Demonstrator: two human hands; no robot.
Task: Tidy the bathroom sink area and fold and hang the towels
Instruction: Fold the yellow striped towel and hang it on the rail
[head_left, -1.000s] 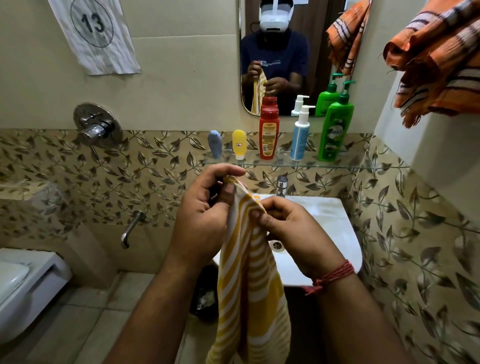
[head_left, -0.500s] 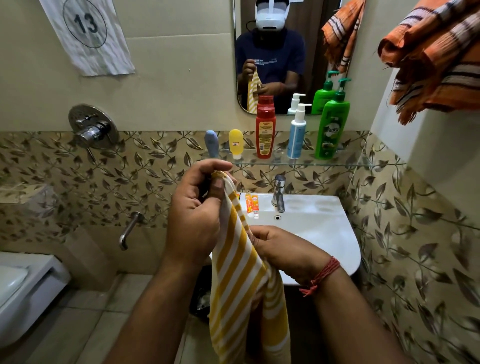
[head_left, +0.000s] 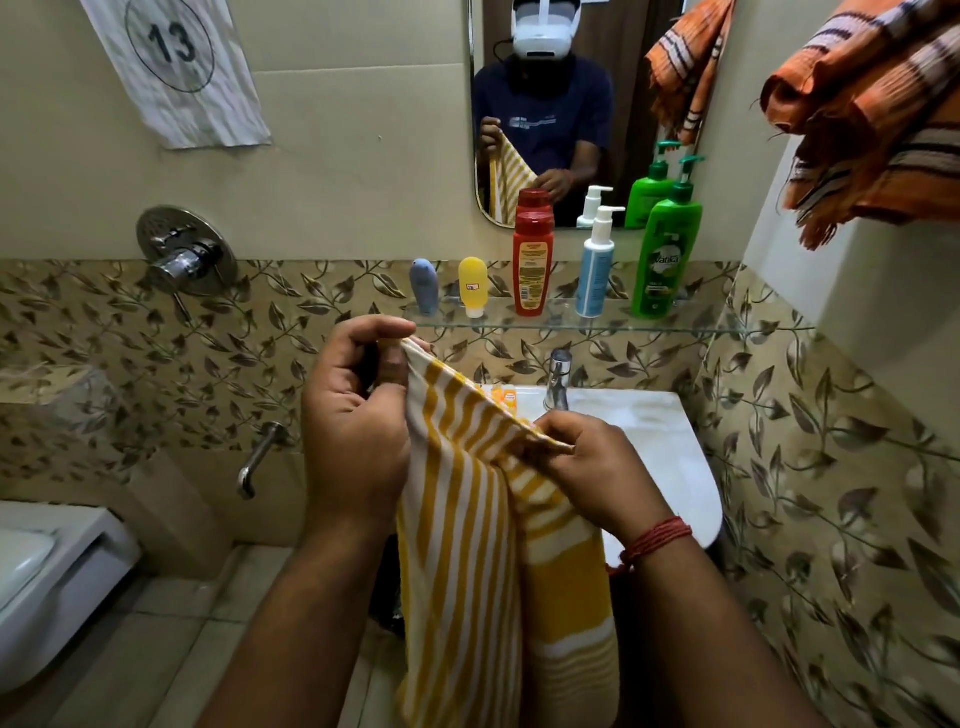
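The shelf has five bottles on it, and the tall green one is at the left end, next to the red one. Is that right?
Not quite. The head view shows five bottles on the shelf, but the green bottle stands at the right end, next to the white and blue pump bottle. The red bottle is in the middle, and the grey-blue bottle is at the left end.

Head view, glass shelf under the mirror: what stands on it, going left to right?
Blue tube → yellow tube → red bottle → blue pump bottle → green pump bottle, all upright on the glass shelf.
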